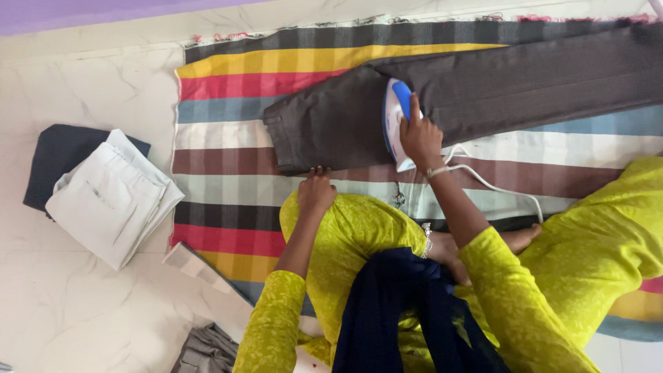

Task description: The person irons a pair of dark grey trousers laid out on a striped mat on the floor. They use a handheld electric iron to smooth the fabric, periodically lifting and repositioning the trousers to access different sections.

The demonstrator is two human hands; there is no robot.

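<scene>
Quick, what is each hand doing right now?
Left hand: fingers bent, pressing the edge of the dark trousers, gripping nothing.
Right hand: closed around the blue and white iron.

Soft, even daylight fills my view (almost no hard shadows), and the picture stays fairly sharp throughout.

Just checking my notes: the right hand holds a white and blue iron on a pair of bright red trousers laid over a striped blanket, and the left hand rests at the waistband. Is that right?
Not quite: the trousers are dark grey-brown, not bright red, as the head view shows. The rest holds: the right hand grips the white and blue iron on them over the striped blanket, and the left hand rests at the waistband.
</scene>
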